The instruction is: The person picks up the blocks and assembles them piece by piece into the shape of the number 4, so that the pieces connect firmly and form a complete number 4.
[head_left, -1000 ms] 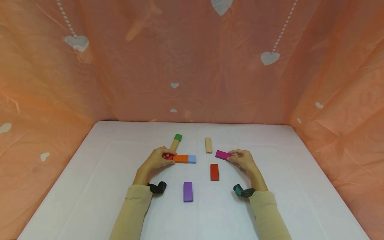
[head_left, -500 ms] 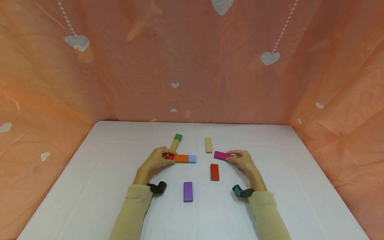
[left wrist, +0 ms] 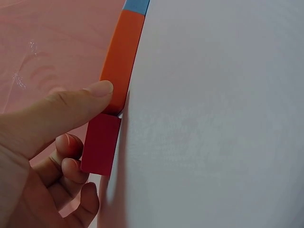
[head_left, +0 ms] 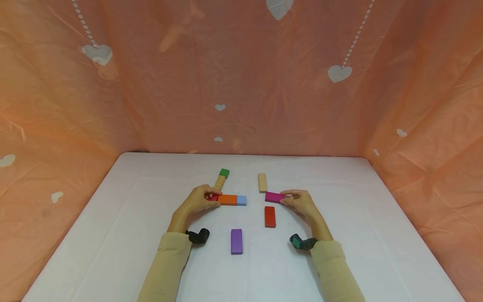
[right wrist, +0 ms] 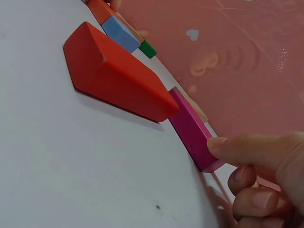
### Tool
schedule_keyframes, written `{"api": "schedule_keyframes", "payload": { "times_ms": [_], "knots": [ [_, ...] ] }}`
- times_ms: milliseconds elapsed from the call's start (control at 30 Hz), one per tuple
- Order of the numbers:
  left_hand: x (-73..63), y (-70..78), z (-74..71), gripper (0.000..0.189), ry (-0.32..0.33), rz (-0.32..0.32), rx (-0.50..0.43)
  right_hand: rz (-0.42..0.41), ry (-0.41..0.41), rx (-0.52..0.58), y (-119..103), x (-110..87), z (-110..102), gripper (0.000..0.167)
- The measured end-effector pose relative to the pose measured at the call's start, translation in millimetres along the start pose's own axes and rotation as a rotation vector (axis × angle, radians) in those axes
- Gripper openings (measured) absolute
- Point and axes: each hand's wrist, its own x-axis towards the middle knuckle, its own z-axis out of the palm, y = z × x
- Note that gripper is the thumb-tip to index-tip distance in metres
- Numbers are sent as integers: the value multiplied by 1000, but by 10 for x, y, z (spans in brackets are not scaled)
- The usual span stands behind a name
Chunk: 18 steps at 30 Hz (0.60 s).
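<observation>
My left hand (head_left: 198, 199) pinches the left end of an orange block (head_left: 228, 200) between thumb and fingers. A crimson block (left wrist: 101, 144) meets that end, partly hidden by the hand in the head view. At the orange block's right end lies a light blue block (head_left: 241, 200). Behind, a plain wooden block (head_left: 219, 182) slants away, with a green block (head_left: 224, 173) at its far end. My right hand (head_left: 300, 201) pinches the right end of a magenta block (head_left: 273, 197), whose left end is close to a second plain wooden block (head_left: 262, 183).
A red block (head_left: 269, 217) lies just in front of the magenta one. Nearer me is a purple block (head_left: 236, 241). All stand on a white table (head_left: 132, 201), enclosed by an orange-pink curtain (head_left: 241, 84) with hearts.
The right hand has slid the magenta block leftward and slightly nearer me, turning it straighter. The left hand and its row of blocks stay put.
</observation>
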Motion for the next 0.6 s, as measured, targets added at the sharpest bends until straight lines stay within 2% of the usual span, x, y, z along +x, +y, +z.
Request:
{"api": "schedule_keyframes", "payload": {
  "times_ms": [400, 600],
  "knots": [
    [2, 1, 5, 29, 5, -4, -1, -34, -24, -7, -20, 24, 89, 39],
    [0, 11, 9, 30, 0, -11, -13, -23, -31, -2, -39, 34, 118, 39]
  ]
}}
